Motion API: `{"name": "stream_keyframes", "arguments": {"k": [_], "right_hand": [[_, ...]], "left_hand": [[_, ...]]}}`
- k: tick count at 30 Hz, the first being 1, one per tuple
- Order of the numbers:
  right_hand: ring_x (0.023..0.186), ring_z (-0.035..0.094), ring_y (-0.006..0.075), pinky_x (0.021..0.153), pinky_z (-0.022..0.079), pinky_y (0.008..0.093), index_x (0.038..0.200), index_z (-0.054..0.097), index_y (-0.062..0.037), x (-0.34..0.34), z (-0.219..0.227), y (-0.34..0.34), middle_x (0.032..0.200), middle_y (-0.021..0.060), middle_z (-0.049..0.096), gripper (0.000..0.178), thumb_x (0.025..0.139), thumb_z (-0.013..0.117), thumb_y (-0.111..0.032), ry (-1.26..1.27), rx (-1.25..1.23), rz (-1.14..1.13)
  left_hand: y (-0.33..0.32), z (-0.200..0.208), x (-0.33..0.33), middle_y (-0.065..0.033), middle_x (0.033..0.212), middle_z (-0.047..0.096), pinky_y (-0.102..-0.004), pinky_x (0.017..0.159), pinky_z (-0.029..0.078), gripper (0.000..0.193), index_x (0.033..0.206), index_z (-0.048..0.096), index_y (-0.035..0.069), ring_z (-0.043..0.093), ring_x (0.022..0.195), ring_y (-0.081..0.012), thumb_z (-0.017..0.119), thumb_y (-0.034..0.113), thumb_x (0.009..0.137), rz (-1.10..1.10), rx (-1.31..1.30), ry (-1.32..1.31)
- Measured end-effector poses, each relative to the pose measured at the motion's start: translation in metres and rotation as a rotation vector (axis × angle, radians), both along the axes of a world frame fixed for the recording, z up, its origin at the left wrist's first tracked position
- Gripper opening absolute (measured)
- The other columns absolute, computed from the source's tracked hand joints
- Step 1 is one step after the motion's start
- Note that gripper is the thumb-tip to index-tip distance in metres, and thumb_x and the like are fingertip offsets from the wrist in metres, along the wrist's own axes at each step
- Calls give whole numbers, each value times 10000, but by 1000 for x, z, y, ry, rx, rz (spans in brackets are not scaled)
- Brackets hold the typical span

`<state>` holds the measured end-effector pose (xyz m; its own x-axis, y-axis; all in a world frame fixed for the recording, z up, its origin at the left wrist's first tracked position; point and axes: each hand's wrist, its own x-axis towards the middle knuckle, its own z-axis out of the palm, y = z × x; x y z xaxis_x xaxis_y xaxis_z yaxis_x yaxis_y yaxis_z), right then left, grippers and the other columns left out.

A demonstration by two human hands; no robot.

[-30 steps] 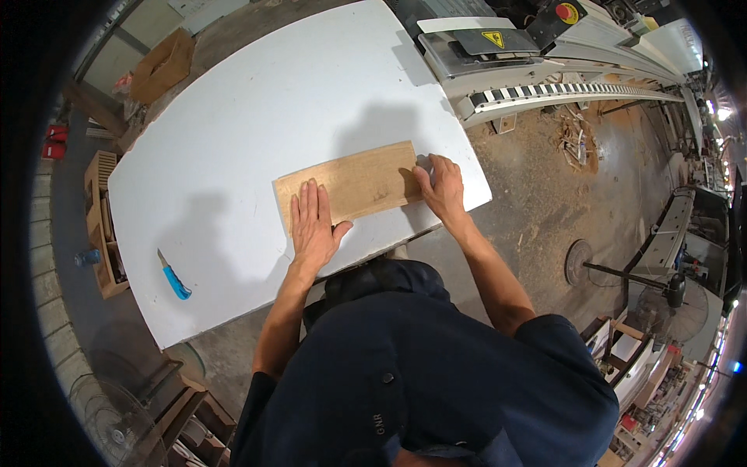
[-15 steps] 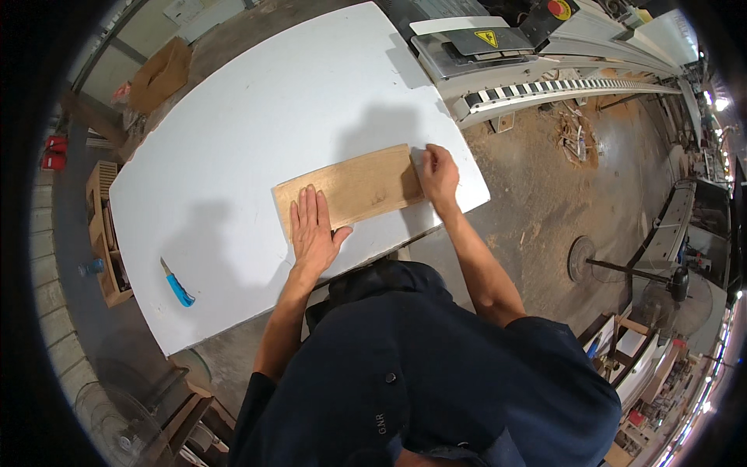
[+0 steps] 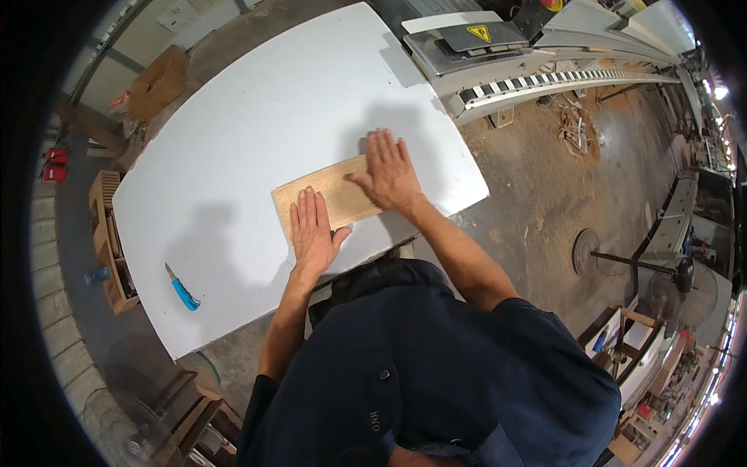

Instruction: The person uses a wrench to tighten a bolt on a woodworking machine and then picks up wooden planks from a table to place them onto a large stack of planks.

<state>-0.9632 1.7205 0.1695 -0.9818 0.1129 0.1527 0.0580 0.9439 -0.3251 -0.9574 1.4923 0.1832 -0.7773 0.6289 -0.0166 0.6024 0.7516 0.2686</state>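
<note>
A light wooden board lies flat on the white table, close to its near edge. My left hand rests flat on the board's left end, fingers stretched out and pointing away from me. Across the right end lies my right hand, open, its fingertips reaching past the far edge and its thumb stretched left over the wood. That hand hides the board's right end. A utility knife with a blue handle lies at the table's left, its blade out and pointing away from me.
Beyond the table's far right edge stands a machine with a toothed-looking roller track. Sawdust and scraps cover the floor on the right, where a standing fan is. A cardboard box and a wooden crate are at left.
My right hand has moved left from beyond the board's right end onto the board, and its curled fingers have spread flat. My left hand has stayed in place.
</note>
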Motion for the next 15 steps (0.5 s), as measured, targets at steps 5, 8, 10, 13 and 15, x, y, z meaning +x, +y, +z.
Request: {"name": "stream_keyframes", "arguments": {"k": [5, 8, 10, 13, 15], "right_hand": [[1449, 191, 401, 1177, 144, 512, 1481, 235, 62, -7, -17, 64, 1545, 255, 242, 832, 966, 396, -570, -52, -69, -194], [1366, 330, 425, 1135, 222, 527, 1406, 363, 64, 6, -34, 111, 1436, 277, 400, 698, 965, 464, -468, 102, -199, -370], [1256, 423, 436, 1064, 301, 529, 1306, 450, 67, 22, -16, 122, 1324, 273, 491, 587, 927, 545, -371, 107, -204, -388], [1102, 508, 440, 949, 385, 526, 1179, 528, 69, 40, -3, 113, 1190, 264, 568, 455, 858, 639, -234, 203, -218, -331], [1085, 555, 435, 957, 441, 473, 1174, 564, 71, 49, -5, 98, 1185, 277, 589, 430, 851, 680, -188, 316, -160, -297]], "left_hand": [[-2, 5, -2, -268, 1561, 182, -518, 1189, 78, 920, 1457, 254, -101, 120, 1471, -390, 670, 447, 846, -41, 64, -17], [-4, 5, -4, -270, 1559, 185, -520, 1187, 85, 889, 1454, 280, -87, 129, 1466, -397, 683, 422, 847, -45, 130, -28], [-7, 4, -4, -279, 1558, 179, -524, 1184, 84, 862, 1455, 298, -69, 128, 1463, -410, 683, 413, 853, -35, 159, -60], [-17, 12, 4, -293, 1557, 162, -532, 1177, 86, 844, 1459, 313, -47, 118, 1459, -432, 673, 427, 861, 98, 159, -27], [-26, 15, 4, -301, 1556, 151, -539, 1173, 86, 839, 1462, 314, -39, 108, 1458, -442, 668, 432, 864, 123, 131, -21]]}}
